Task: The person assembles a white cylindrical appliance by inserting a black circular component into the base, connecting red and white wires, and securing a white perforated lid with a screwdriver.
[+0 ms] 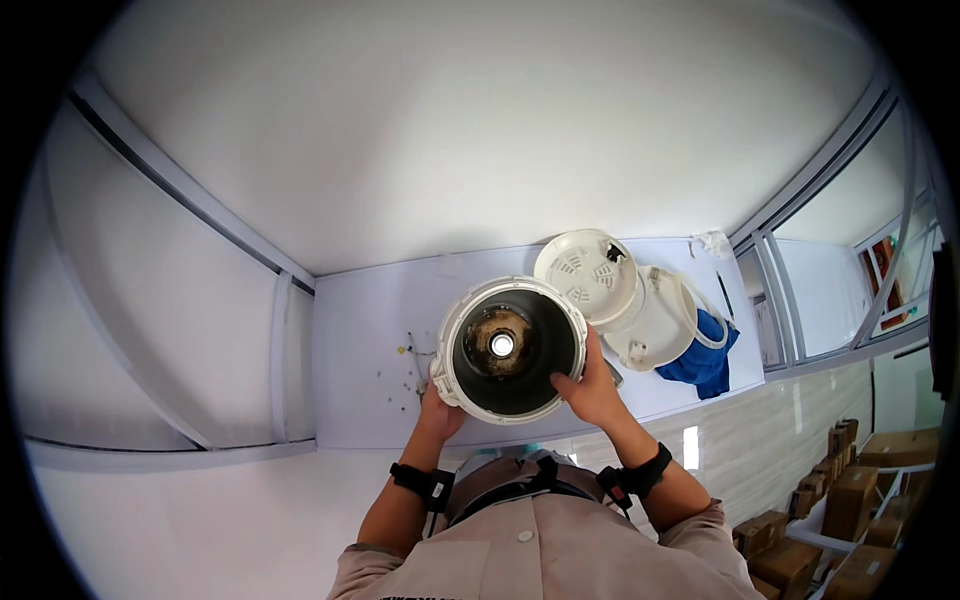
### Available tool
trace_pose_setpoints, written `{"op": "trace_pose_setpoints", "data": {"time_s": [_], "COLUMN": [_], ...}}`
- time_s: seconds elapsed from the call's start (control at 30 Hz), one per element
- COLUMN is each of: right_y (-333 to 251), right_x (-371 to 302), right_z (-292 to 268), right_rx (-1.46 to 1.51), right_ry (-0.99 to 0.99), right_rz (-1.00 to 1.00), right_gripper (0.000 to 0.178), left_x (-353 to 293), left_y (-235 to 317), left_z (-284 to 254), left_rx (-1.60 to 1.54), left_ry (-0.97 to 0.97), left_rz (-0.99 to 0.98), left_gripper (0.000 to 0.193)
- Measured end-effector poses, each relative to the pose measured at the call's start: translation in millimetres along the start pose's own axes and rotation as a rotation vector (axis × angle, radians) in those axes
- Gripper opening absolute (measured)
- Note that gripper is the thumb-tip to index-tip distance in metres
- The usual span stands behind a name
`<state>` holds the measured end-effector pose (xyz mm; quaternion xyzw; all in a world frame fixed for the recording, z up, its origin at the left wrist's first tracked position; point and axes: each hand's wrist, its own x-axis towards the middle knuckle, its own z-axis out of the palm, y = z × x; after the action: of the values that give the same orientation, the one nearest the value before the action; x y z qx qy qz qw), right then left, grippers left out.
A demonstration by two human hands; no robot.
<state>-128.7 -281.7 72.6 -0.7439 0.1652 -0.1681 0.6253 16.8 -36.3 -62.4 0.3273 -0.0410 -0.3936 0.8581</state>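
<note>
Between my two hands is a white rice cooker body (570,318), tipped so that its open top faces me. Its dark grey inner wall surrounds a brown-stained bottom plate (497,338) with a shiny round centre. My left hand (441,413) grips the lower left of the outside, its fingers partly hidden beneath. On the right side, my right hand (592,385) is closed over the rim, with the thumb inside the opening. The underside of the body is hidden.
Small screws and bits of wire (405,372) lie on the white table (350,320) to the left. At the right are a round white vented base cover (588,268), a white lid part (662,335), a blue cloth (704,362) and a dark pen-like tool (724,296). Cardboard boxes (850,500) stand beyond.
</note>
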Motion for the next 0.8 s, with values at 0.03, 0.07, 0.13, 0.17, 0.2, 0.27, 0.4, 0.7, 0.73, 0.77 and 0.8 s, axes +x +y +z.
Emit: {"op": "trace_pose_setpoints", "data": {"time_s": [0.03,0.07,0.13,0.17,0.2,0.27,0.4,0.7,0.73,0.77,0.8], "right_y": [-0.2,-1.6,-7.6,-10.0,-12.3,-18.1,-31.7,-40.1,-40.2,-41.6,-44.0], "right_x": [-1.6,-3.2,-6.5,-7.6,-8.5,-11.4,-15.2,-15.6,-15.5,-15.3,-15.0], "right_z": [1.3,2.1,2.2,2.5,2.9,1.7,-1.3,-3.7,-3.5,-3.2,-3.1], "right_rx": [0.022,0.022,0.023,0.03,0.037,0.031,-0.025,0.053,0.049,0.06,0.072], "right_ry": [-0.005,-0.008,-0.011,-0.015,-0.02,-0.025,-0.034,-0.035,-0.035,-0.036,-0.037], "right_rz": [-0.008,-0.012,-0.021,-0.03,-0.039,-0.054,-0.073,-0.038,-0.038,-0.033,-0.028], "right_gripper": [0.09,0.09,0.09,0.09,0.09,0.09,0.091,0.09,0.09,0.09,0.089], "left_x": [-0.8,-1.6,-2.9,-4.6,-6.9,-10.4,-17.2,-19.1,-20.0,-20.2,-20.2], "left_y": [-0.1,-0.2,0.3,0.5,0.6,3.0,12.1,26.8,29.2,28.4,26.9], "left_z": [-3.9,-7.7,-12.6,-13.5,-14.4,-9.6,3.2,24.9,28.5,26.1,22.6], "left_rx": [0.009,0.007,0.003,-0.015,-0.033,-0.076,-0.097,-0.207,-0.245,-0.212,-0.178], "left_ry": [-0.012,-0.016,-0.027,-0.031,-0.035,-0.054,-0.099,-0.113,-0.132,-0.128,-0.124], "left_rz": [0.014,0.022,0.035,0.033,0.031,0.024,0.026,-0.015,-0.023,-0.004,0.016], "left_gripper": [0.053,0.053,0.054,0.055,0.055,0.055,0.054,0.052,0.051,0.051,0.052]}}
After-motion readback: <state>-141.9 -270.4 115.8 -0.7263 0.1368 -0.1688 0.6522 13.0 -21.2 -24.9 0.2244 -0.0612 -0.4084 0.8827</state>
